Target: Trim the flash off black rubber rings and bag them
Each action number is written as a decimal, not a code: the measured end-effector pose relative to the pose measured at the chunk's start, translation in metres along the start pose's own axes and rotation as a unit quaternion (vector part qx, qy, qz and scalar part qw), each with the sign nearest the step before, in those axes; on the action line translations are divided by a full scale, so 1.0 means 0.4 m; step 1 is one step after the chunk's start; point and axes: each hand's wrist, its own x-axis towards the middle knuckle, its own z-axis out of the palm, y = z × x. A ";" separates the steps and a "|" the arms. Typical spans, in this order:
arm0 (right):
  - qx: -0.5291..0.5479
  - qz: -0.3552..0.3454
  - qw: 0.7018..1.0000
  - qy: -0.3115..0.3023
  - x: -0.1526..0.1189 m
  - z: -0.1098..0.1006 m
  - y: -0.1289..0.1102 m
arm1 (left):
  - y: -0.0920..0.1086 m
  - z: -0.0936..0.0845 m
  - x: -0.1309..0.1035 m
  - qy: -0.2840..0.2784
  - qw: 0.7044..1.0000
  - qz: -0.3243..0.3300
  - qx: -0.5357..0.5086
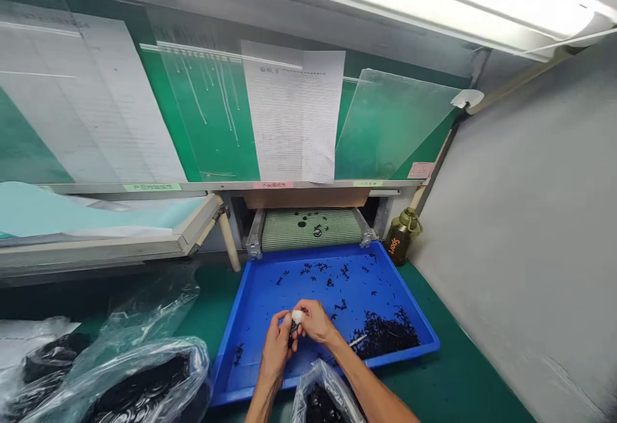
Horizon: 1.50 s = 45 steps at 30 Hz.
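A small black part [293,326] is pinched between both hands, left hand [277,346] and right hand [315,321] closed on it, above the blue tray [255,307], probably so that scraps are caught. A bag [321,397] is kept just before the tray.

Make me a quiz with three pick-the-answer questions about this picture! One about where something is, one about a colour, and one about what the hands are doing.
1. Where is the brown bottle?
A. Inside the tray
B. Beside the tray's far right corner
C. On the small belt

2. What colour is the tray?
A. Blue
B. Red
C. Yellow

3. What are the left hand and right hand doing?
A. Resting flat on the table
B. Lifting the tray
C. Meeting over the tray, pinching a small dark part

Answers:
1 B, it stands on the green table by that corner.
2 A, its floor and walls are bright blue.
3 C, the fingertips come together around the part.
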 end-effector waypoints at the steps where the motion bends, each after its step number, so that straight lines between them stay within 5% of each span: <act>1: -0.019 -0.004 1.000 0.001 0.011 -0.015 0.008 | -0.001 -0.003 0.003 0.002 1.000 -0.002 -0.013; 8: -0.157 0.026 0.972 0.173 0.213 -0.227 0.038 | 0.005 -0.013 0.010 0.020 0.994 0.010 -0.108; 14: -0.155 0.039 0.962 0.220 0.356 -0.268 0.028 | 0.007 -0.016 0.007 0.017 0.996 0.003 -0.088; 18: -0.101 -0.007 0.978 0.183 0.296 -0.234 0.020 | 0.008 -0.022 0.010 0.000 0.994 0.008 -0.112; 24: -0.023 -0.071 0.996 0.050 0.059 -0.083 -0.014 | 0.009 -0.022 0.012 -0.020 0.992 -0.005 -0.125; 29: -0.021 -0.030 0.997 0.069 -0.062 -0.004 -0.035 | 0.006 -0.014 0.000 -0.096 0.995 0.001 -0.039; 36: -0.064 -0.040 0.995 0.072 -0.115 -0.029 -0.046 | -0.001 -0.006 0.003 -0.087 0.996 0.009 0.009; 45: -0.068 -0.029 0.993 0.092 -0.090 -0.026 -0.026 | 0.007 0.002 -0.008 -0.077 0.996 0.027 0.042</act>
